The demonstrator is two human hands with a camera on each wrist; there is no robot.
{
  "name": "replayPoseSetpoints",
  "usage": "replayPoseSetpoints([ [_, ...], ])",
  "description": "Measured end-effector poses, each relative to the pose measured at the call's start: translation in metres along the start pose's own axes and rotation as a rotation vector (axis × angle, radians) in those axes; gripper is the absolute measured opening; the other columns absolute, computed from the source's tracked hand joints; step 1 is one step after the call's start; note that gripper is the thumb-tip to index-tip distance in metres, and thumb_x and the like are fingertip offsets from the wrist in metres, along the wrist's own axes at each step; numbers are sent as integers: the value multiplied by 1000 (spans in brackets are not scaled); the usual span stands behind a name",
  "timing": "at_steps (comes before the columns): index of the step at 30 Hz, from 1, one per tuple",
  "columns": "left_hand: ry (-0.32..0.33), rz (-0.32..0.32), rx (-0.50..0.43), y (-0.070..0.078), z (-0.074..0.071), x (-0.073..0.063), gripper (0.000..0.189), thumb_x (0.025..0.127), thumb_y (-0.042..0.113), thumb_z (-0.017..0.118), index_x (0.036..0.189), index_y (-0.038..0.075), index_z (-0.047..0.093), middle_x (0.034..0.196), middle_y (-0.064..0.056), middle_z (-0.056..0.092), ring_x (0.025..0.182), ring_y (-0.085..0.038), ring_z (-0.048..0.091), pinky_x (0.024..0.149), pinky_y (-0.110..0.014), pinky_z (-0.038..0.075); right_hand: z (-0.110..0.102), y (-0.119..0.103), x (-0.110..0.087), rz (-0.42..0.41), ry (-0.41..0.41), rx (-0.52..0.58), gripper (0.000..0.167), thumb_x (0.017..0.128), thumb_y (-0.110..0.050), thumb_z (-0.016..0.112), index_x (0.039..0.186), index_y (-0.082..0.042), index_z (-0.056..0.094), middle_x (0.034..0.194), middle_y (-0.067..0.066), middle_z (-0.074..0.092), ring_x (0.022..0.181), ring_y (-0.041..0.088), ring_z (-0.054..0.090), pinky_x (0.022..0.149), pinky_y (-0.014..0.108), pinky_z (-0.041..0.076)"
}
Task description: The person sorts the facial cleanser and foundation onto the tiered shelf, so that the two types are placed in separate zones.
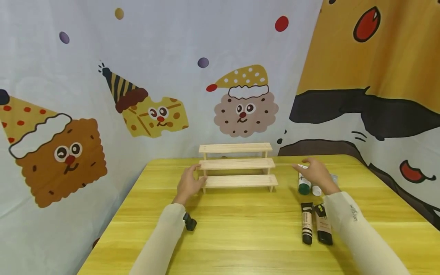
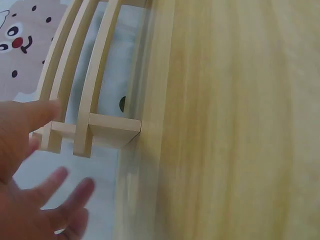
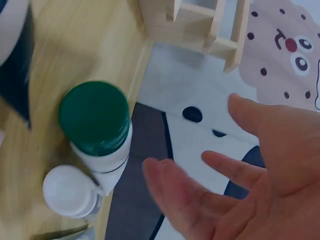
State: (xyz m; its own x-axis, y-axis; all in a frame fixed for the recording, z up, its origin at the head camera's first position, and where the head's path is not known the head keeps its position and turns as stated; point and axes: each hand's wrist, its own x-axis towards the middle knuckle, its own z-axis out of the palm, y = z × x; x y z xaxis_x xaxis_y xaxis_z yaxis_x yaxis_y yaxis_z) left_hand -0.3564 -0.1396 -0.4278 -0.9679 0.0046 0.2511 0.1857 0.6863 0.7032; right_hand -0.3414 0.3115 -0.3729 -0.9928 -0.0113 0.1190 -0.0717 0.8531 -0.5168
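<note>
A three-tier wooden rack (image 1: 237,164) of pale slats stands near the far edge of the table. My left hand (image 1: 188,184) is at its left end, thumb and fingers spread around the slat ends; the left wrist view shows the thumb right by the slats (image 2: 85,85). Out to the right, my right hand (image 1: 317,173) hovers with fingers apart, nothing between them. Below it lie a white tube with a dark green cap (image 3: 94,118) and a smaller white-capped tube (image 3: 70,191), both partly hidden by the hand in the head view.
Nearer me on the right lie a slim black-and-beige tube (image 1: 307,223) and a wider beige tube with a black cap (image 1: 324,225), partly beside my right sleeve. A printed cloth (image 1: 192,126) with cartoon biscuits hangs right behind the yellow wood-grain table (image 1: 233,236).
</note>
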Motion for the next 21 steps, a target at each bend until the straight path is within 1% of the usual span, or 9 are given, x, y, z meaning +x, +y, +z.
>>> replayPoseSetpoints([
  [3,-15,-50,-53,-2,1,-1,59,93,36,71,144,19,45,144,-12,52,117,-36,58,84,-52,51,0,11,1,40,-51,10,85,96,-57,55,140,15,42,83,22,66,62,28,61,62,45,54],
  [4,-20,-60,-68,-3,1,-2,60,93,34,71,143,16,44,144,-13,52,114,-37,60,84,-52,51,0,15,2,51,-66,18,85,96,-55,56,140,16,41,68,15,62,52,21,55,55,40,52],
  [6,-29,-75,-80,-4,1,-2,60,92,33,72,140,12,42,144,-14,53,113,-38,61,84,-52,51,0,20,3,74,-97,46,85,96,-52,58,140,18,39,51,2,48,41,12,42,46,32,45],
  [11,-71,-86,-44,-5,0,-4,56,93,32,72,138,6,51,143,-14,54,118,-36,58,89,-52,50,1,27,3,118,-132,92,84,95,-46,63,139,21,37,53,-3,44,43,10,42,47,30,45],
  [14,-97,-101,-12,-4,0,-5,51,93,35,71,137,10,59,133,-12,62,93,-27,64,72,-43,53,2,29,2,133,-152,96,81,96,-40,64,139,22,36,56,0,48,47,12,49,50,32,49],
  [16,-100,-106,-3,-4,1,-4,47,93,36,71,134,13,63,125,-13,67,70,-21,57,56,-35,45,2,30,2,136,-155,92,78,96,-38,64,139,22,35,57,0,49,50,13,52,52,33,51],
  [17,-98,-111,-1,-3,1,-4,45,92,37,71,132,15,65,124,-12,68,65,-19,53,52,-32,41,1,30,3,133,-154,89,77,97,-37,63,139,21,36,57,0,50,51,14,54,53,33,52],
  [19,-95,-112,-8,-3,2,-3,43,92,37,72,130,17,67,126,-11,67,68,-19,56,49,-29,37,1,30,3,128,-151,87,75,96,-35,64,139,21,36,57,0,50,51,14,55,53,33,52],
  [21,-90,-103,-11,-2,2,-3,41,92,36,72,128,16,69,133,-11,63,84,-24,64,53,-30,44,1,30,4,129,-156,88,75,96,-34,64,139,21,37,57,0,50,51,14,54,53,33,52],
])
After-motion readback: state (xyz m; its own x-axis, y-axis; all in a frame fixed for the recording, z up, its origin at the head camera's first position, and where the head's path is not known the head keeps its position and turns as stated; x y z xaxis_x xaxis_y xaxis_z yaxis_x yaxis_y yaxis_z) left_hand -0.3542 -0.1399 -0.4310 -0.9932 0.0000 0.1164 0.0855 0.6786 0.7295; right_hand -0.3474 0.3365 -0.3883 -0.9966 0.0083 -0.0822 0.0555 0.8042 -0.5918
